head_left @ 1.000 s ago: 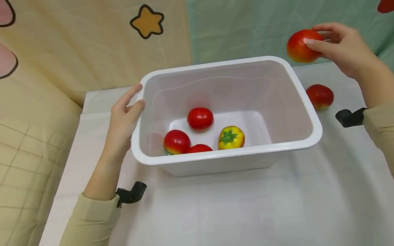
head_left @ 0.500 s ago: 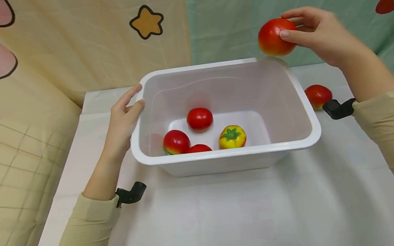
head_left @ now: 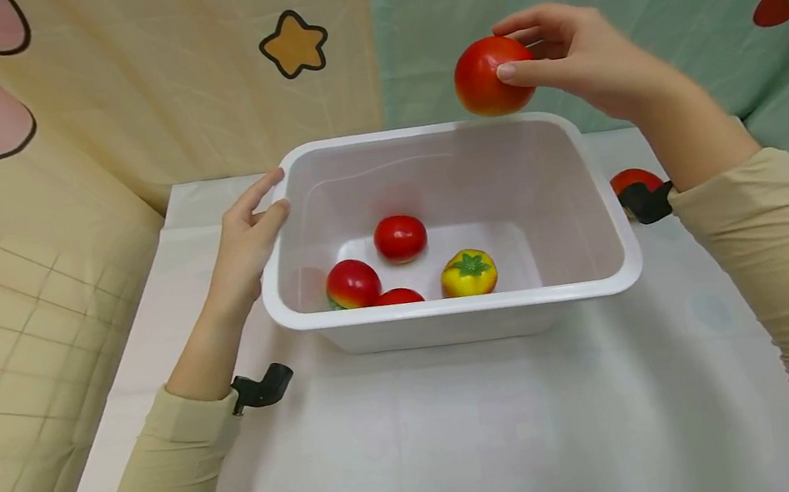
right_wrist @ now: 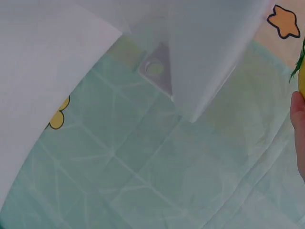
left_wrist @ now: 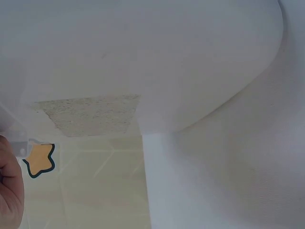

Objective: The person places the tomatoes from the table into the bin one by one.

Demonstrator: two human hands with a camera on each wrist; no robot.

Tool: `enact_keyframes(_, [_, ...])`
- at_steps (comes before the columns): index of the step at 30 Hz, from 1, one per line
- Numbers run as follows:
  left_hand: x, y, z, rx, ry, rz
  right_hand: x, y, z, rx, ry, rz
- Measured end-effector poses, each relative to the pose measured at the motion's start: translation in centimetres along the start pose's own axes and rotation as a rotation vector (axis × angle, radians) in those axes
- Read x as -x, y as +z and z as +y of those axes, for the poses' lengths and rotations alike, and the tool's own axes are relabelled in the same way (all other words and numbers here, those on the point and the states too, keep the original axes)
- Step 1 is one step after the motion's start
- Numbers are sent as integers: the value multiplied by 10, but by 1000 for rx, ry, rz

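Observation:
In the head view, a white plastic bin (head_left: 449, 308) stands on the table with three red tomatoes, such as the round one (head_left: 401, 238), and a yellow one with a green star-shaped calyx (head_left: 469, 272). The left hand (head_left: 245, 242) holds the bin's left rim near its far corner, thumb on the rim. Above the far rim, the right hand (head_left: 576, 56) grips a red-orange tomato (head_left: 492, 77) between thumb and fingers. The right wrist view catches only this tomato's yellow side and green leaves (right_wrist: 301, 67) at its edge.
Right of the bin another red tomato (head_left: 635, 180) lies on the white-covered table (head_left: 421, 435), partly hidden by the black wrist camera mount (head_left: 648, 202). A printed curtain (head_left: 409, 25) hangs right behind the table.
The right hand has carried its tomato leftward and a little upward, from beyond the bin's right corner to over its far rim. The yellow tomato has rolled slightly right. The left hand stays put.

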State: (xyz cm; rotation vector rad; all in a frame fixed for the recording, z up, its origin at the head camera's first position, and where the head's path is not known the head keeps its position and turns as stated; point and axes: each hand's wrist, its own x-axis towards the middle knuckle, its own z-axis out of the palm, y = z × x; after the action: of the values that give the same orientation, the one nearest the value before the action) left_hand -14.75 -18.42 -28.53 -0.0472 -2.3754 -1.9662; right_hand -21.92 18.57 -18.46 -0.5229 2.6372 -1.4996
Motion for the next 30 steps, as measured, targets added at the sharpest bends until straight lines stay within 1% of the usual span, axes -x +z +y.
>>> enact_keyframes(3, [0, -1, 0, 9, 6, -1, -2, 3, -7, 32, -18, -29])
enact_keyframes(7, [-1, -1, 1, 27, 8, 12, -7, 5, -17, 5, -44, -52])
enact_keyframes(10, [-2, -2, 1, 39, 5, 19, -10, 10, -22, -30, -66, -77])
enact_keyframes(13, [-3, -1, 0, 47, 3, 14, -11, 19, -24, -16, -92, -113])
enact_keyframes(17, [-3, 0, 0, 44, -2, 0, -12, 33, -24, -26, -95, -167])
enact_keyframes(21, [-2, 1, 1, 37, -4, -4, -12, 49, -18, -61, -103, -216])
enact_keyframes(25, [-1, 1, -1, 71, -10, -5, -13, 61, -10, -47, -110, -287])
enact_keyframes(30, [0, 0, -1, 101, -7, 13, -17, 73, -5, -9, -102, -383])
